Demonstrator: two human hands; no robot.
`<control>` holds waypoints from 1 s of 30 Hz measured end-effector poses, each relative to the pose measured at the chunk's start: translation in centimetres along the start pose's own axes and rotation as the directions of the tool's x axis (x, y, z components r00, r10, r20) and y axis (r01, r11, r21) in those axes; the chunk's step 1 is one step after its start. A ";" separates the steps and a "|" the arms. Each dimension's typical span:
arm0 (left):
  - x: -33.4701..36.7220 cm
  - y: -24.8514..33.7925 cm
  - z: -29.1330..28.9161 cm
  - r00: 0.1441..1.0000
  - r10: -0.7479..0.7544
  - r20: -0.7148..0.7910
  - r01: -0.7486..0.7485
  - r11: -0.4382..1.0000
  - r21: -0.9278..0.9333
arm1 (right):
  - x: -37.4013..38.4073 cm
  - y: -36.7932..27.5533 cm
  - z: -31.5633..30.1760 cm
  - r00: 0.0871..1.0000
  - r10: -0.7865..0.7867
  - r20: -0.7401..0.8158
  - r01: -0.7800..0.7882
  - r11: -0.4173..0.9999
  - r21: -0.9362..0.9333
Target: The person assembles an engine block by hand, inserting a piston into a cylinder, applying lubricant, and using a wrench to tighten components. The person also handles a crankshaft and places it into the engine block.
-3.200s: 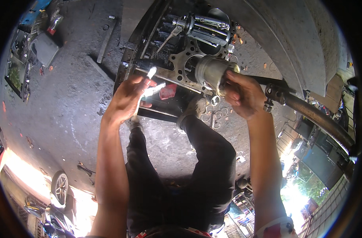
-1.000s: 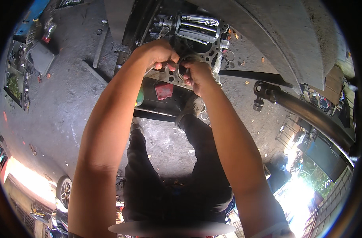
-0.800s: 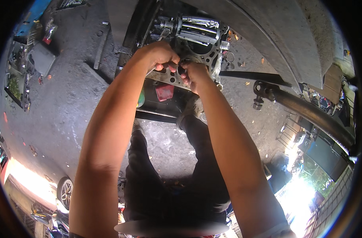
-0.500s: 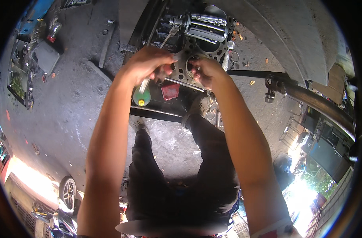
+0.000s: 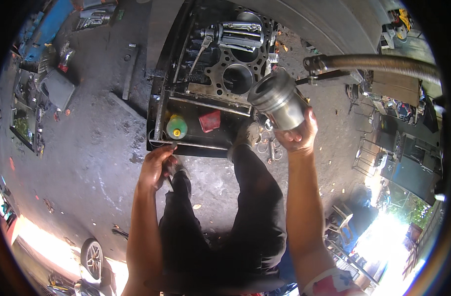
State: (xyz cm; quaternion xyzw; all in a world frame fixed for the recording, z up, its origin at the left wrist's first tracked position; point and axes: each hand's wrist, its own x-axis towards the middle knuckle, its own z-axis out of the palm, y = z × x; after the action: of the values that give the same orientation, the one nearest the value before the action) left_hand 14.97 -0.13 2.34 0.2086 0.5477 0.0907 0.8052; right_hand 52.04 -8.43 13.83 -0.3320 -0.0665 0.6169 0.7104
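My right hand (image 5: 298, 134) grips a metal piston (image 5: 279, 98) from below, to the right of the engine block. The piston is tilted; its hollowed crown and ring grooves face up and left. My left hand (image 5: 158, 166) is closed around a thin metal tool (image 5: 170, 184), mostly hidden by the fingers, just before the tray's near edge. The engine block (image 5: 217, 78) lies ahead with round bores open at the top. A thin ring (image 5: 157, 138) shows at the tray's corner, above my left hand, apart from the fingers as far as I can tell.
On the black tray (image 5: 193, 140) stand a green bottle (image 5: 176, 127) with a yellow cap and a red box-like item (image 5: 210, 121). A metal cylinder tool (image 5: 240, 37) rests on the block. A metal bar (image 5: 378, 61) juts in from the right. Rings (image 5: 263, 147) lie by my foot.
Both hands have left the block. My right hand moved right and now has the piston, unseen before. My left hand came back toward me, left of the tray.
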 end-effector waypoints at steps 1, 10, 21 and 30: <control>-0.3 -0.3 -0.2 1.000 -0.017 -0.009 0.017 1.000 0.012 | 0.1 0.8 -0.6 0.991 -0.088 0.100 0.078 0.992 0.095; -2.3 -3.3 0.8 0.995 -0.094 -0.021 0.094 0.995 -0.018 | 1.0 4.2 -1.8 0.844 -0.429 0.322 0.259 0.852 0.455; 0.1 -10.6 7.8 0.999 0.002 -0.032 -0.005 0.995 -0.102 | -7.3 -0.1 -11.2 0.970 -0.171 -0.172 0.159 0.984 -0.079; 4.9 -24.3 16.8 0.995 -0.075 -0.062 0.072 0.996 -0.048 | -20.2 3.5 -36.5 0.885 -0.068 -0.461 -0.458 0.049 -0.887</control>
State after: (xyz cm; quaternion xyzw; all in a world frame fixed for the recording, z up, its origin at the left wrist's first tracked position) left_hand 30.32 -24.04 -7.08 0.1668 0.5782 0.0799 0.7947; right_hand 62.89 -41.22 -9.85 -0.8409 -0.2780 0.4199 0.1982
